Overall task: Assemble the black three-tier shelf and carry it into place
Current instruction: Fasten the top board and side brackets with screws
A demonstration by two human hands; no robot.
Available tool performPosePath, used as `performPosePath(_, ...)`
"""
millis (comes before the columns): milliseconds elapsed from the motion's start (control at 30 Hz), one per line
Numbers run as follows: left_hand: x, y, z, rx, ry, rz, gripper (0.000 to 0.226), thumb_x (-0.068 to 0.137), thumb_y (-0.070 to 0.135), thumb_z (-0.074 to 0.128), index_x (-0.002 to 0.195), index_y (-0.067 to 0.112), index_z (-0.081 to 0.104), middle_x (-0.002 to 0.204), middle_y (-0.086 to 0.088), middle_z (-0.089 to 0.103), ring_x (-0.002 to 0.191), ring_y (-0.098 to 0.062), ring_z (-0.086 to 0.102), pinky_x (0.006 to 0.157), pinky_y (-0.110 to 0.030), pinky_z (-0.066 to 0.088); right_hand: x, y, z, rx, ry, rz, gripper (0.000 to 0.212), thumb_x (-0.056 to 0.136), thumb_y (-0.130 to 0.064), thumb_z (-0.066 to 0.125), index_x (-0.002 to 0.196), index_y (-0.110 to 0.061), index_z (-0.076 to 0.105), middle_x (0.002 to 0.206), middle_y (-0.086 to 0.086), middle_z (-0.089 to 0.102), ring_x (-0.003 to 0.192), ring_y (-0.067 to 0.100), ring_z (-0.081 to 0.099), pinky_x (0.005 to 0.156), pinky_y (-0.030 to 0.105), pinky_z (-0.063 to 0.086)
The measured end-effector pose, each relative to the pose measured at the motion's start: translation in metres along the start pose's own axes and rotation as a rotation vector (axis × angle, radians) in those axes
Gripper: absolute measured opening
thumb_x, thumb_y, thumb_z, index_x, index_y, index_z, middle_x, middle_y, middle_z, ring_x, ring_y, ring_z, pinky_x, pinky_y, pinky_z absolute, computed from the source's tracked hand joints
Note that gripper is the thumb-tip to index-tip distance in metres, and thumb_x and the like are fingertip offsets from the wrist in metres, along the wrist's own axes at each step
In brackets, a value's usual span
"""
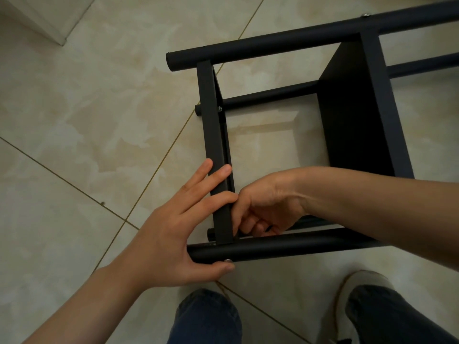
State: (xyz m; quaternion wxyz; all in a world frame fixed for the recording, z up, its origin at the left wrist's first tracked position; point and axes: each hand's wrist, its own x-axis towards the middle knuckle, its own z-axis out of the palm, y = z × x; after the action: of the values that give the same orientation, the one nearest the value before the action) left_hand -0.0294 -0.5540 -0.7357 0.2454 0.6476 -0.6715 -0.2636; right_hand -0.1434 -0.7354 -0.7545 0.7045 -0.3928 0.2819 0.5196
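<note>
The shelf (352, 115) lies sideways on the floor (99, 120), its long axis running right from the end panel (213, 135), where your left grip (173, 227) presses flat-fingered, holding nothing, and your right grip (258, 214) curls at the panel's near corner, contents indiscernible.

The floor (87, 108) is pale beige marbled tile with thin brownish grout lines running diagonally. A black shelf frame (357, 115) lies on its side on it across the right half; a light shoe (344, 311) stands at lower right.
</note>
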Motion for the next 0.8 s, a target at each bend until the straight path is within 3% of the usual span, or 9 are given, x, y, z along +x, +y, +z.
performPosePath(167,0.000,0.003,-0.003,0.006,-0.011,-0.021,0.081,0.076,0.055,0.077,0.144,0.024,0.048,0.168,0.006,0.022,0.157,-0.022,0.011,0.121,-0.018,0.019,-0.009,0.007,0.013,-0.010,0.136,-0.078,0.022,0.088,-0.016,0.061,0.067,-0.018,0.067,0.060,-0.002,0.051,0.059,0.012,0.047,0.063,0.023,0.043)
performPosePath(267,-0.001,0.008,-0.003,0.001,-0.008,-0.051,0.082,0.075,0.051,0.077,0.146,0.023,0.048,0.168,0.010,0.019,0.157,-0.018,0.009,0.120,-0.013,0.016,-0.017,0.014,0.022,-0.108,0.290,-0.220,0.014,0.090,-0.016,0.064,0.078,-0.018,0.070,0.068,-0.001,0.060,0.064,0.013,0.054,0.064,0.023,0.046)
performPosePath(367,-0.004,0.014,-0.001,-0.024,-0.003,-0.094,0.084,0.075,0.048,0.076,0.150,0.027,0.044,0.168,0.014,0.015,0.157,-0.014,0.006,0.119,-0.011,0.014,-0.030,0.018,0.028,-0.205,0.371,-0.295,0.010,0.092,-0.023,0.064,0.088,-0.021,0.073,0.083,-0.001,0.067,0.076,0.014,0.060,0.075,0.025,0.049)
performPosePath(500,-0.008,0.022,0.001,-0.085,0.021,-0.178,0.084,0.076,0.043,0.074,0.152,0.036,0.039,0.167,0.021,0.012,0.156,-0.008,0.006,0.120,-0.022,0.019,-0.051,0.026,0.035,-0.431,0.515,-0.339,0.014,0.093,-0.033,0.064,0.095,-0.028,0.076,0.088,-0.011,0.073,0.081,0.003,0.066,0.073,0.018,0.046)
performPosePath(667,-0.019,0.034,0.012,-0.306,0.121,-0.282,0.085,0.078,0.034,0.074,0.153,0.046,0.035,0.165,0.028,0.014,0.151,0.003,0.020,0.114,-0.025,0.036,-0.068,0.046,0.046,-0.664,0.665,-0.349,0.015,0.095,-0.040,0.060,0.105,-0.035,0.070,0.097,-0.014,0.068,0.087,0.003,0.064,0.078,0.022,0.054)
performPosePath(800,-0.028,0.041,0.026,-0.587,0.252,-0.425,0.100,0.078,0.017,0.085,0.150,0.058,0.030,0.156,0.036,0.031,0.140,0.009,0.039,0.098,-0.010,0.045,-0.070,0.063,0.057,-0.740,0.754,-0.407,0.020,0.093,-0.038,0.063,0.113,-0.041,0.063,0.101,-0.015,0.065,0.088,0.003,0.064,0.082,0.028,0.058)
